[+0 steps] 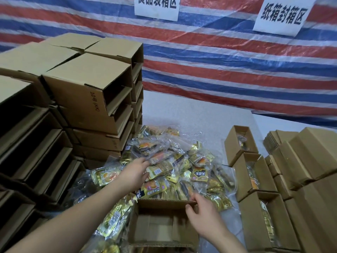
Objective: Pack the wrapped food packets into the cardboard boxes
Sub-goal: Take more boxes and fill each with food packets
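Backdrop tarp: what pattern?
Red, white and blue stripes on the tarp, seen in the head view, the only one.

Striped tarpaulin (237,61) bearing two paper signs (281,14)

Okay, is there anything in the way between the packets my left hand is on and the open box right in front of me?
Nothing visible blocks it. The left hand grips packets on the heap just beyond the open box, whose inside looks empty. The right hand holds the box's far rim at its right corner, beside that path.
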